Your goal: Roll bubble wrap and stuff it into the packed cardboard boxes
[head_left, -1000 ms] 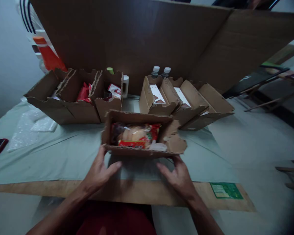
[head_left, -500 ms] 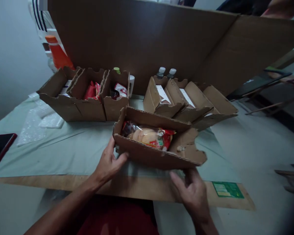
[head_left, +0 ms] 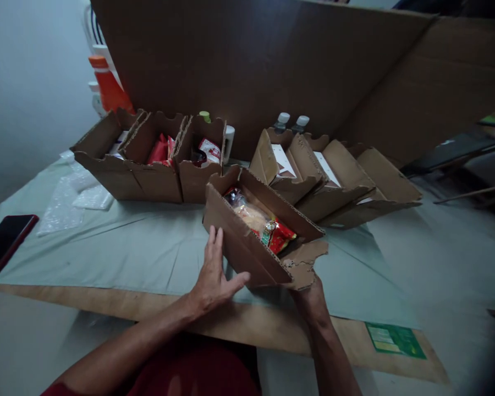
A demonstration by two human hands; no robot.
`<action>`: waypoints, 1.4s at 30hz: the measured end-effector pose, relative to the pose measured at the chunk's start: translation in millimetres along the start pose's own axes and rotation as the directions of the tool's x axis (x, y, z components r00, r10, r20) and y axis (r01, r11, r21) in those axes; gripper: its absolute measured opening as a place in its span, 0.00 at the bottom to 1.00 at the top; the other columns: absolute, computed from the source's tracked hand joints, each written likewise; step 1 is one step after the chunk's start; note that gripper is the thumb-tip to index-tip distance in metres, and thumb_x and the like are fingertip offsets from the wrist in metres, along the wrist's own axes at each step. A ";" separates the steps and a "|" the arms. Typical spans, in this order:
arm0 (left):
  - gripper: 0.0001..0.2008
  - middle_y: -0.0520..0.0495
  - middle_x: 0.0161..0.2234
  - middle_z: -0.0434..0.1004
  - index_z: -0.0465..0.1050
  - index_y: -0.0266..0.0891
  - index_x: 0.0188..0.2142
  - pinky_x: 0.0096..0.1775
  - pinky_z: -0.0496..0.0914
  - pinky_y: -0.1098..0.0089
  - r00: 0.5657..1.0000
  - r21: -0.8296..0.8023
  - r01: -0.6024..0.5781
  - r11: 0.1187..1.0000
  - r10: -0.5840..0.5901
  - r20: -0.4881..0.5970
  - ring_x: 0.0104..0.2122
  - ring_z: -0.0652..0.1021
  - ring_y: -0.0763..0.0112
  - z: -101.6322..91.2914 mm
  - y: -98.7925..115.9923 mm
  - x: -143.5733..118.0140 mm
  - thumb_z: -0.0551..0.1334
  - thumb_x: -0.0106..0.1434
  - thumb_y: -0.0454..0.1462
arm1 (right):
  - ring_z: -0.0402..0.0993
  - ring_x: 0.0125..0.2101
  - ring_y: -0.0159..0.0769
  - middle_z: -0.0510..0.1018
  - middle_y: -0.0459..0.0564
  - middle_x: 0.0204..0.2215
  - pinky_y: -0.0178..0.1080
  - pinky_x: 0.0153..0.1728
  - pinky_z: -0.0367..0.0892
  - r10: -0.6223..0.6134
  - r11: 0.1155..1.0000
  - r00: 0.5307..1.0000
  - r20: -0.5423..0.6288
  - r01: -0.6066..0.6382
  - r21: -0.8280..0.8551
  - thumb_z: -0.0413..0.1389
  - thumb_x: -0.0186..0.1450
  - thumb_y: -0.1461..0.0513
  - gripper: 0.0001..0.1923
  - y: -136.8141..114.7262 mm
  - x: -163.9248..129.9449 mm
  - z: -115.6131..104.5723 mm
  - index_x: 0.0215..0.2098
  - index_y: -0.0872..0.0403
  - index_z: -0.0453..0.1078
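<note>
Table (head_left: 107, 258) under a pale green cloth, tall cardboard sheet (head_left: 251, 71) standing at 12 o'clock as a backdrop. Open cardboard box (head_left: 247, 247) sits at centre, skewed, one corner off the cloth. Snack packet (head_left: 264, 223) lies inside. Left hand (head_left: 214, 275) is spread flat against the near wall, steadying it. Right hand (head_left: 311, 297) is under the 5 o'clock corner flap, grip hidden, can't tell. Sorted box rows (head_left: 148, 165) at 11 and 1. Phone (head_left: 4, 245) at 9.

Seven open cardboard boxes (head_left: 256, 242) stand on the worktop (head_left: 148, 253), with two white-capped bottles (head_left: 283, 119), one orange bottle (head_left: 109, 88) and one dark phone (head_left: 6, 242).
</note>
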State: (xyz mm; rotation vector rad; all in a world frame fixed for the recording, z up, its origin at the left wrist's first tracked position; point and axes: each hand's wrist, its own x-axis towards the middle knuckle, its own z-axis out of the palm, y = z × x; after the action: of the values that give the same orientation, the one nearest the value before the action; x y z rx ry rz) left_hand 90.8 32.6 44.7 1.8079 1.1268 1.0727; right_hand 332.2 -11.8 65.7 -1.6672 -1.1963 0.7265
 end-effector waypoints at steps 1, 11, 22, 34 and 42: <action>0.56 0.31 0.76 0.33 0.35 0.47 0.75 0.69 0.49 0.36 0.999 -0.001 -0.007 1.000 0.007 0.039 0.74 0.43 0.39 4.3 3.0 3.4 0.70 0.60 0.54 | 0.82 0.40 0.52 0.86 0.56 0.39 0.47 0.39 0.78 0.004 1.000 1.000 -0.019 -0.004 -0.013 0.66 0.54 0.42 0.28 0.0 1.5 1.1 0.44 0.52 0.76; 0.64 0.30 0.76 0.32 0.30 0.46 0.75 0.70 0.49 0.36 0.974 -0.028 -0.116 0.993 0.119 0.194 0.74 0.43 0.38 -1.6 -7.3 29.7 0.74 0.54 0.50 | 0.81 0.31 0.45 0.85 0.51 0.31 0.39 0.27 0.72 -0.035 0.971 0.993 -0.116 0.006 -0.241 0.59 0.61 0.48 0.15 -4.7 -7.0 11.6 0.35 0.51 0.74; 0.27 0.40 0.56 0.78 0.70 0.41 0.61 0.48 0.77 0.61 0.997 0.034 0.050 0.998 -0.047 -0.066 0.50 0.80 0.59 -36.3 -24.9 98.3 0.63 0.62 0.39 | 0.82 0.46 0.43 0.81 0.60 0.53 0.46 0.47 0.77 -0.206 0.969 0.977 -0.060 0.195 -0.155 0.55 0.69 0.54 0.22 -11.3 29.0 45.0 0.58 0.54 0.71; 0.09 0.46 0.38 0.82 0.74 0.39 0.43 0.34 0.71 0.71 0.990 0.049 0.128 0.991 -0.124 -0.073 0.36 0.80 0.68 -12.4 -21.7 131.8 0.63 0.61 0.35 | 0.78 0.54 0.47 0.81 0.57 0.53 0.52 0.55 0.75 -0.263 0.936 0.963 0.053 0.268 -0.230 0.55 0.70 0.55 0.13 19.1 21.8 52.4 0.46 0.51 0.79; 0.11 0.45 0.37 0.83 0.77 0.39 0.43 0.31 0.73 0.71 0.996 0.037 0.091 0.995 -0.092 0.021 0.34 0.81 0.67 -40.7 -11.7 97.7 0.62 0.60 0.33 | 0.82 0.43 0.42 0.84 0.54 0.43 0.45 0.46 0.78 -0.352 0.905 0.929 0.115 0.369 -0.212 0.55 0.71 0.58 0.11 -29.5 29.5 47.7 0.46 0.51 0.78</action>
State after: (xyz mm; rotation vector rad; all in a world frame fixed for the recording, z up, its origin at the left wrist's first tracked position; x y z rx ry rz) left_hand 75.9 133.4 75.5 1.7735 1.2106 0.9822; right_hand 290.5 34.9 75.4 -1.5462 -1.6406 0.4317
